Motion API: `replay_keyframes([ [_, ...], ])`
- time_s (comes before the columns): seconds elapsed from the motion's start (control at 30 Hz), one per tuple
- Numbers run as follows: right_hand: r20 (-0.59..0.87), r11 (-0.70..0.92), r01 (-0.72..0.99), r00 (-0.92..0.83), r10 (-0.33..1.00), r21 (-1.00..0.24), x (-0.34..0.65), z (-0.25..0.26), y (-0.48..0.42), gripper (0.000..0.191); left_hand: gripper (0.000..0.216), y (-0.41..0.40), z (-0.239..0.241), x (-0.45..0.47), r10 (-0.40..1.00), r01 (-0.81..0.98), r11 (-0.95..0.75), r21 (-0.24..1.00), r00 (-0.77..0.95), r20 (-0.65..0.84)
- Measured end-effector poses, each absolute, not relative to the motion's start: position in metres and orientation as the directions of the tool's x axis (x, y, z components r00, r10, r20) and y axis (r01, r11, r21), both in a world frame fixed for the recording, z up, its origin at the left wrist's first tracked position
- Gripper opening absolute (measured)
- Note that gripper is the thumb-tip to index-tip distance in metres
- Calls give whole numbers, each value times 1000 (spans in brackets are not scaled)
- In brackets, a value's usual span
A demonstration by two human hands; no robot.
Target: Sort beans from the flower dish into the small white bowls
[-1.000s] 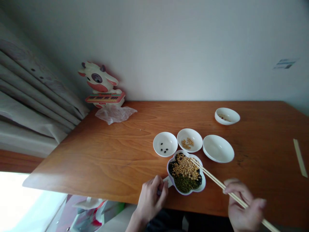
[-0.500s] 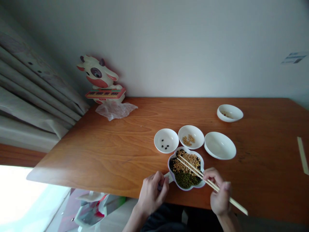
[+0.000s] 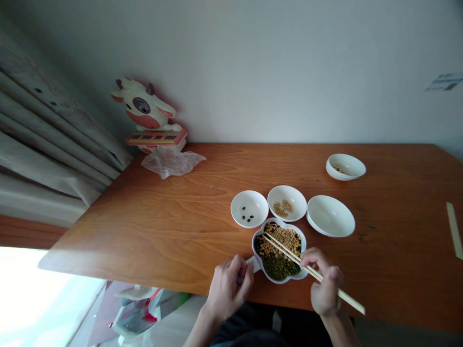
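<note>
A white flower-shaped dish [image 3: 257, 239] of mixed yellow, black and green beans sits near the table's front edge. My right hand [image 3: 323, 282] is closed round a pair of wooden chopsticks [image 3: 289, 253] whose tips rest among the beans on the dish's left side. My left hand [image 3: 229, 288] pinches the dish's small handle at its left. Behind the dish stand three small white bowls: one with a few black beans [image 3: 249, 208], one with yellow beans [image 3: 287, 203], and an empty one [image 3: 330, 216].
A fourth white bowl [image 3: 345, 166] sits further back right. A cow-shaped toy [image 3: 148, 118] and a crumpled clear plastic bag [image 3: 171, 161] are at the back left by the curtain. A paper chopstick sleeve [image 3: 454, 236] lies at the right edge.
My right hand moved in from the lower right toward the dish, and the chopstick tips shifted from the dish's right side to its left. My left hand stayed on the handle.
</note>
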State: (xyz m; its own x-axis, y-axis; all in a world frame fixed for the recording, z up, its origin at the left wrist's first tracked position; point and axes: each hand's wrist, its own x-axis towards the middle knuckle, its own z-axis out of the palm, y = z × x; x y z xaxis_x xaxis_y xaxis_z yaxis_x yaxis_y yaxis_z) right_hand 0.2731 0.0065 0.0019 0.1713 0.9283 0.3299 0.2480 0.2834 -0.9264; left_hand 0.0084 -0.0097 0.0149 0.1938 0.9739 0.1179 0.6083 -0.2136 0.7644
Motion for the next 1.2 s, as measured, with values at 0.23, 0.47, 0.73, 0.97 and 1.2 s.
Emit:
replay_keyframes([
  [0.23,326,282,229,187,927,-932,269,1,8,76,28,-10,13,8,974,600,-214,771,195,118],
  [0.47,328,284,208,220,919,-936,270,-2,8,77,28,-11,12,8,975,599,-205,774,193,110],
  [0.73,390,355,165,292,873,-920,275,5,8,80,28,-10,12,8,974,596,-207,776,198,108],
  [0.97,514,488,174,402,758,-855,308,16,15,88,28,-12,11,7,974,609,-206,766,202,101],
  [1.2,507,467,222,539,673,-856,324,9,40,88,29,-12,5,5,974,612,-212,762,194,116],
])
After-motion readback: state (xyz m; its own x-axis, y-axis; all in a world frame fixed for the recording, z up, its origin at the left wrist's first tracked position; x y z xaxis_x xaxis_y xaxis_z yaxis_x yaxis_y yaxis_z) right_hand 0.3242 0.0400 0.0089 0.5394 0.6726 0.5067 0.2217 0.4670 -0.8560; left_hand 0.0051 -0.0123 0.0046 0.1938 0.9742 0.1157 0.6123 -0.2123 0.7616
